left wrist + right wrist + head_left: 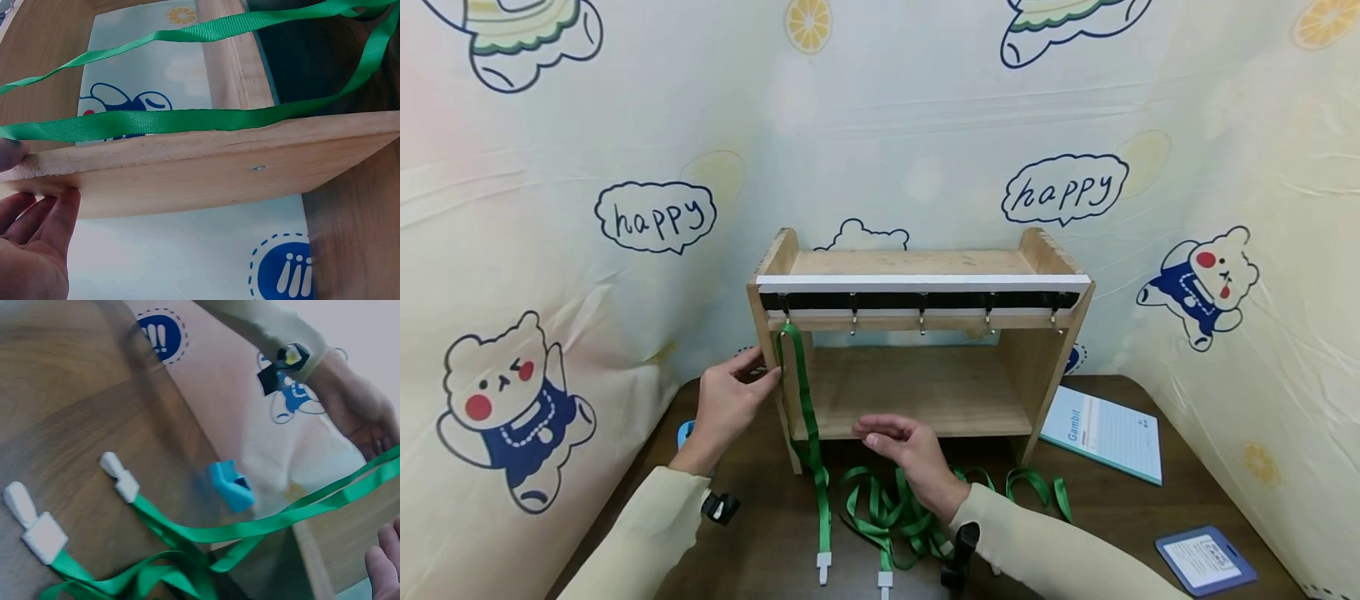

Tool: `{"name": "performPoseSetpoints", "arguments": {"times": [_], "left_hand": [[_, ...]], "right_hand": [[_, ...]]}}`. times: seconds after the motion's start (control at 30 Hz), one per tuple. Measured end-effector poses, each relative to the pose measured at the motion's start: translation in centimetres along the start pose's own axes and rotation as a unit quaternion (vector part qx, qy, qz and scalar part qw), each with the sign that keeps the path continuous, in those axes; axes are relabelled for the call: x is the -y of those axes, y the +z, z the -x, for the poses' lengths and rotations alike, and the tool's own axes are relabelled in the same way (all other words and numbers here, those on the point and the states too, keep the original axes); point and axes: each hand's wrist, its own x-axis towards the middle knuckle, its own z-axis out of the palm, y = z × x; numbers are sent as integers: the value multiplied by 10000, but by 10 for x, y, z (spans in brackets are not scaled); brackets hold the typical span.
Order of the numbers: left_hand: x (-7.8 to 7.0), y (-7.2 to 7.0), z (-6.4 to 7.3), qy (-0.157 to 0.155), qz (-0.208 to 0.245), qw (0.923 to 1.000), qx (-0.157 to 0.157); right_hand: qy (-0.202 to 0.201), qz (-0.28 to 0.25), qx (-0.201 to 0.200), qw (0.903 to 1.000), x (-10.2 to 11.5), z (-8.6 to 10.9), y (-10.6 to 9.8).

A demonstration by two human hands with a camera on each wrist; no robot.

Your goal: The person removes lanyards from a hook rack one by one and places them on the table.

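A small wooden shelf point(917, 392) stands on the table, with a row of metal hooks point(922, 315) along its front rail. From the leftmost hook hangs a green lanyard point(805, 392), its white clip point(823, 567) reaching down before the shelf. My left hand point(730, 408) holds the edge of the shelf's left side panel point(156, 169), thumb on one face and fingers on the other. My right hand point(913, 458) hovers before the lower shelf board, fingers loosely bent, holding nothing. Below it, more green lanyards point(880, 517) lie tangled on the table, partly hidden by the right forearm.
A light-blue notebook point(1101, 433) lies right of the shelf, and a blue badge holder point(1206, 560) is nearer the front right. A small blue object point(232, 486) sits at the left. Behind everything hangs a printed cloth point(880, 125).
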Motion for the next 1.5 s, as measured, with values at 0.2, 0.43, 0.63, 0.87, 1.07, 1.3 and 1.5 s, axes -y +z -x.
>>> {"name": "performPoseSetpoints", "arguments": {"times": [0.2, 0.43, 0.63, 0.87, 1.07, 1.3, 1.5], "left_hand": [[1, 1, -1, -8, 22, 10000, 27], [0, 0, -1, 18, -13, 10000, 6], [0, 0, -1, 38, -66, 10000, -22], [0, 1, -1, 7, -65, 10000, -31], [-1, 2, -1, -27, -121, 9999, -27], [-2, 2, 0, -81, -104, 9999, -12], [-3, 1, 0, -88, -42, 10000, 19]], "right_hand": [[-365, -20, 214, 9991, 19, 2, -3], [-992, -264, 500, 9935, 50, 6, -5], [-1392, -363, 762, 9867, 77, 8, -10], [-1603, -305, 841, 9830, 105, 8, -19], [-1630, -313, 729, 9834, 126, 9, -28], [-1657, -299, 718, 9831, 148, 8, -31], [-1752, -203, 664, 9821, 163, 2, -26]]}}
